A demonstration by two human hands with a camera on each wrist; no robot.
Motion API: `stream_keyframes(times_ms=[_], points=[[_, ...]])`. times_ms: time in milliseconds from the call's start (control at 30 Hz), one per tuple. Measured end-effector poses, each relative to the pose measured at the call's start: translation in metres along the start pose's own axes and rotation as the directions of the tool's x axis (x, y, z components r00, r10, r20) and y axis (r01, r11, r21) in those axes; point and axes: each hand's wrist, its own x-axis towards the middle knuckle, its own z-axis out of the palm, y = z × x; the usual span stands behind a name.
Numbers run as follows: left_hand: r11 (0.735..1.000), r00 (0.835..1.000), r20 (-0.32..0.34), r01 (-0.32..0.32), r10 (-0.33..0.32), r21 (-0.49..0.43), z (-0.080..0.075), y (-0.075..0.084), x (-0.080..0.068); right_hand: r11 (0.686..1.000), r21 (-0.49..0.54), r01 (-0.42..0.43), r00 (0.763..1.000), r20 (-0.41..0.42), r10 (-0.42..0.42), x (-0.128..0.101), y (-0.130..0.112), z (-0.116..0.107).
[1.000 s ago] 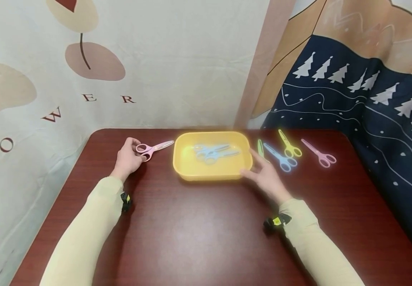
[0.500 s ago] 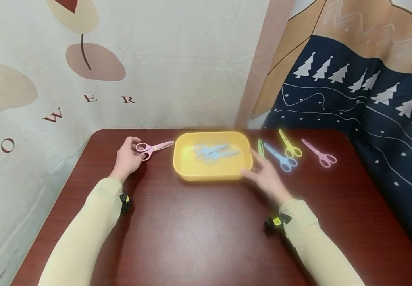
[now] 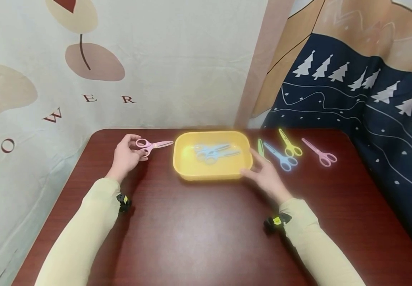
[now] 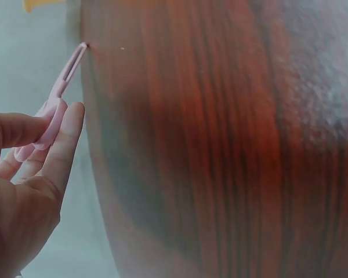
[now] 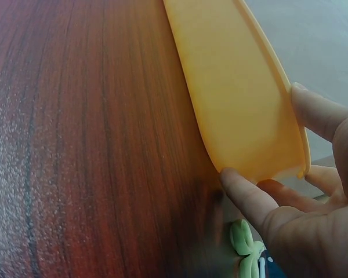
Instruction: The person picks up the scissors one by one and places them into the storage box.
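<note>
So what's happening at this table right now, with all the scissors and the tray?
A person sits at a dark wooden table. Their left hand pinches the handle of a pink pair of scissors, raised slightly, left of a yellow tray. Their right hand touches the tray's right end with spread fingers. Pale blue scissors lie in the tray. Green, blue, yellow and another pink pair lie on the table to its right.
</note>
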Motion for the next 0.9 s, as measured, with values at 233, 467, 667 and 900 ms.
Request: stream_keyframes(times_ms=[233,467,667,900], points=[[0.999,1.000,-0.019,0.021,-0.022,-0.049,-0.004,0.005,0.001,1.000,-0.010,0.007,1.000,-0.003,-0.007,0.001,0.001,0.000],[0.996,0.999,-0.029,0.024,-0.027,-0.084,-0.008,0.010,-0.002,1.000,0.011,0.029,1.000,0.007,-0.029,0.002,0.002,0.000],[0.994,0.999,-0.046,0.004,-0.009,-0.113,-0.011,0.014,-0.005,0.999,0.015,0.033,0.999,0.008,-0.034,0.002,0.003,0.000],[0.993,0.998,-0.053,-0.021,0.015,-0.117,-0.013,0.021,-0.008,0.999,0.008,0.036,0.999,0.008,-0.036,0.002,0.002,0.000]])
